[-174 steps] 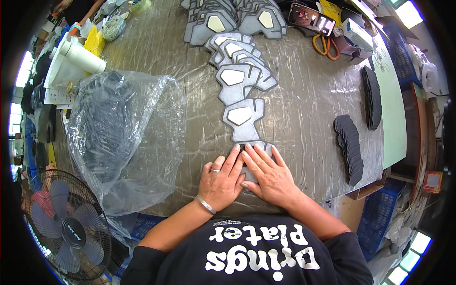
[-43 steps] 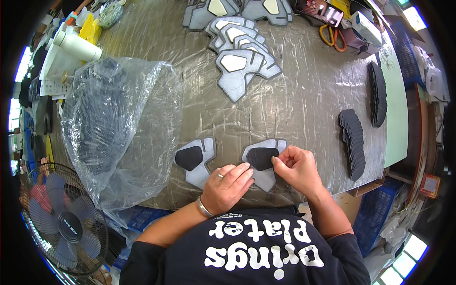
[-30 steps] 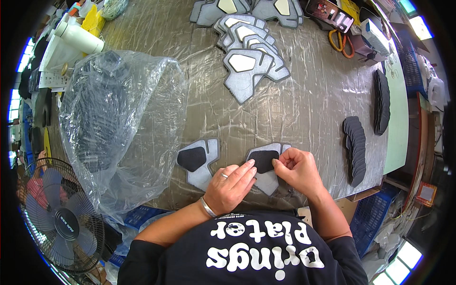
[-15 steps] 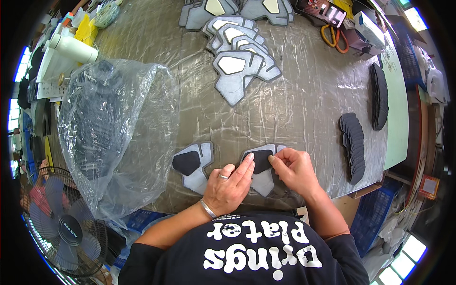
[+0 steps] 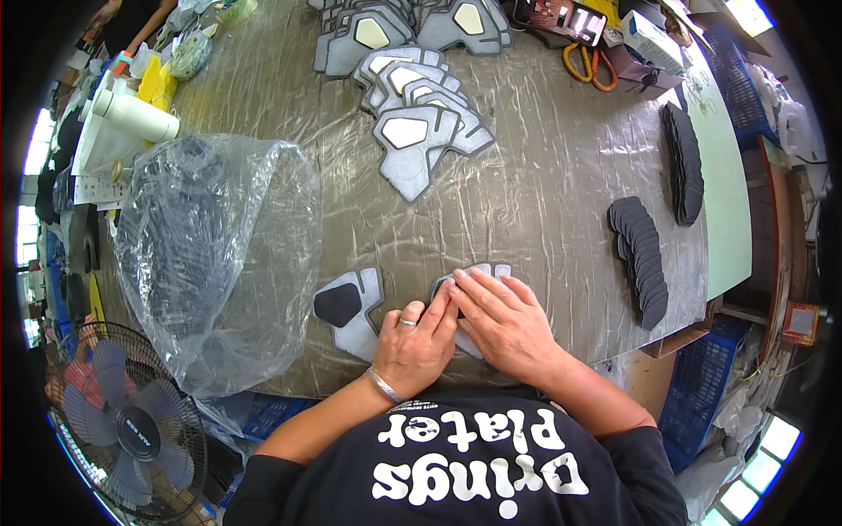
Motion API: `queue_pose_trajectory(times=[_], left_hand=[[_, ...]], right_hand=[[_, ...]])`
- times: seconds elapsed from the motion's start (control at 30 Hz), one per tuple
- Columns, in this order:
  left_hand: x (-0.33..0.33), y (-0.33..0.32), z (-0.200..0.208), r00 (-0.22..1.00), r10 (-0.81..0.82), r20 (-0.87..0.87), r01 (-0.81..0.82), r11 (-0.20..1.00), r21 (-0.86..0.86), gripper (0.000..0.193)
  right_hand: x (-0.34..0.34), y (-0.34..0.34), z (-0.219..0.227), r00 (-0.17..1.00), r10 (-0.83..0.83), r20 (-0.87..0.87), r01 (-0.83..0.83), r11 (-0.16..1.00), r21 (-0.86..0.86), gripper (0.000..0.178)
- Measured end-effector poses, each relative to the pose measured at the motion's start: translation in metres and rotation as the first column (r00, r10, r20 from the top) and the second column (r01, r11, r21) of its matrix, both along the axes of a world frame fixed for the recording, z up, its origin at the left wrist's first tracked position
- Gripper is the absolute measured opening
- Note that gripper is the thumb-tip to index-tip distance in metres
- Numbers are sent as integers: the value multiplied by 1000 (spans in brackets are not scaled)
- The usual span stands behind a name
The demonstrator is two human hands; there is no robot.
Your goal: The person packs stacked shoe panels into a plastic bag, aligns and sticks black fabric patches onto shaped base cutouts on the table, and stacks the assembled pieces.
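My right hand (image 5: 510,331) lies flat over a grey, dark-edged cut piece (image 5: 468,344), its fingers stretched out together. Beneath the fingers is a black patch (image 5: 438,300), mostly covered. My left hand (image 5: 407,352), with a ring and a bracelet, rests at that piece's left side; its extended fingertips meet the right hand's. Just left lies a second grey piece (image 5: 355,336) bearing a black five-sided patch (image 5: 338,305). Farther up the table, overlapping grey pieces (image 5: 408,167) carry cream patches (image 5: 405,132). Neither hand grips anything that I can see.
Two fanned rows of black patches (image 5: 640,263) (image 5: 687,167) lie right. A clear plastic bag (image 5: 219,263) with dark contents sits left, near a fan (image 5: 136,430) and a white bottle (image 5: 139,116). Scissors (image 5: 605,72) and a phone (image 5: 574,21) are far right. Another person's arm (image 5: 151,31) shows far left.
My right hand has gone from pinching at the black patch's right edge to lying flat across it. My left hand stays beside it. The whole view has shifted slightly.
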State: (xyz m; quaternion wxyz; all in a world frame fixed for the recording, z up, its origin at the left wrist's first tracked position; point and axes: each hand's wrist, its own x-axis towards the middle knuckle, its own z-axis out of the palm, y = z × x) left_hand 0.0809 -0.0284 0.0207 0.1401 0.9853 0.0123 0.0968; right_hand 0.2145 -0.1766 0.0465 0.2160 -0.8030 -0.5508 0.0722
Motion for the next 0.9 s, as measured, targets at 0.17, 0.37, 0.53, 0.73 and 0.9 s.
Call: queue_pose_trajectory(times=[0.17, 0.37, 0.53, 0.73, 0.9], left_hand=[[-4, 2, 7, 999, 33, -32, -33, 999, 17, 53], [-12, 5, 9, 997, 2, -80, -2, 1000, -1, 53], [-15, 4, 12, 997, -40, -71, 49, 991, 128, 53], [-12, 1, 11, 999, -32, -18, 35, 987, 160, 52], [-18, -4, 7, 1000, 3, 0, -3, 997, 79, 53]], right_hand=[[3, -12, -6, 997, 83, -7, -82, 969, -234, 66], [-2, -35, -8, 995, 97, 23, -87, 959, -270, 61], [-5, -31, 1, 996, 80, 46, -63, 953, -295, 60], [-6, -25, -7, 995, 66, 73, -51, 980, -193, 53], [-15, -18, -3, 988, 114, 102, -103, 988, -112, 42]])
